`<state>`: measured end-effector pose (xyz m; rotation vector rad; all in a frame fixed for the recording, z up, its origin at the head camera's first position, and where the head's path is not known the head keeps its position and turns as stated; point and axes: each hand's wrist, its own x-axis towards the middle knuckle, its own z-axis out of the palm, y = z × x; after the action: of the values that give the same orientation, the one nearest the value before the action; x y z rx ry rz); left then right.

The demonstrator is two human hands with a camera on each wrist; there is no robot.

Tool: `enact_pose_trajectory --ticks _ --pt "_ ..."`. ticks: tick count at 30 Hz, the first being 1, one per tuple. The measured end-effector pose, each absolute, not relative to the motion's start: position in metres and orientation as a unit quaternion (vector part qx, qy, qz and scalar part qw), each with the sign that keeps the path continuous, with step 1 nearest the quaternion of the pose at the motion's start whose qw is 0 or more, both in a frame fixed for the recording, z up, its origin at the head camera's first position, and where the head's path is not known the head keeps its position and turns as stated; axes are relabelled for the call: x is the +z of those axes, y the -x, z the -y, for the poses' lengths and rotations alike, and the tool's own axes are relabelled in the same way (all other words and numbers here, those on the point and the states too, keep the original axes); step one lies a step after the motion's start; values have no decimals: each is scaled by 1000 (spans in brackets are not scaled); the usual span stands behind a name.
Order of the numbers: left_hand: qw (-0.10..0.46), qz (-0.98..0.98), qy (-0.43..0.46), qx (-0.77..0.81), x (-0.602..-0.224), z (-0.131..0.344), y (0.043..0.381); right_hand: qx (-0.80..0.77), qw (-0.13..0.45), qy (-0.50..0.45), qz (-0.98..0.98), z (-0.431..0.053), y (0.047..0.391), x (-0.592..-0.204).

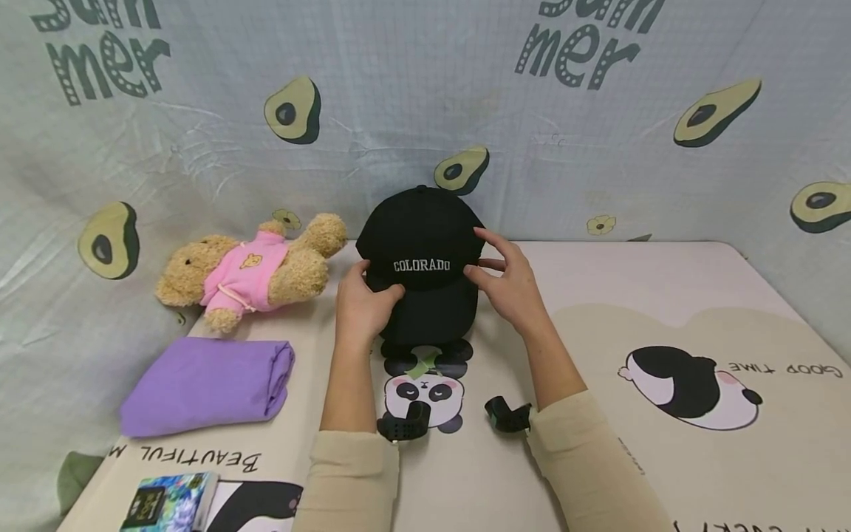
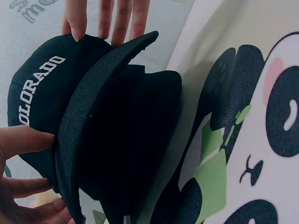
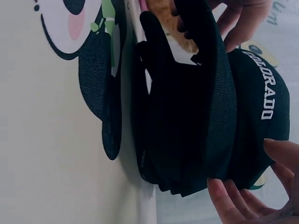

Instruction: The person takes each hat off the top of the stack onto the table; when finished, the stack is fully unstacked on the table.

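A black baseball cap (image 1: 425, 229) with white COLORADO lettering is at the back of the table, its brim pointing down toward me. My left hand (image 1: 364, 307) grips the cap's left side, thumb across the front near the brim seam. At the opposite side, my right hand (image 1: 508, 284) holds the edge lightly between thumb and fingertips, its fingers spread. Several dark layers (image 3: 163, 116) lie close beneath the brim in the wrist views; too dark to tell what they are.
Left of the cap lies a teddy bear (image 1: 242, 273) in a pink top. Nearer me are a folded purple cloth (image 1: 209, 386) and a colourful small box or book (image 1: 171, 504). A printed curtain (image 1: 399, 96) hangs close behind. The table cover (image 1: 598, 458) bears cartoon prints.
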<state>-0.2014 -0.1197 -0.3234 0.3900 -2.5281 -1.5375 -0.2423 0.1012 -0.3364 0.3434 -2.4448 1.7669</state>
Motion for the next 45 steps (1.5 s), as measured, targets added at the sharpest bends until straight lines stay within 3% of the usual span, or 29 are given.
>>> enact_pose_trajectory --ticks 45 --pt "94 853 -91 -506 -315 94 196 550 131 -87 820 -114 234 -323"
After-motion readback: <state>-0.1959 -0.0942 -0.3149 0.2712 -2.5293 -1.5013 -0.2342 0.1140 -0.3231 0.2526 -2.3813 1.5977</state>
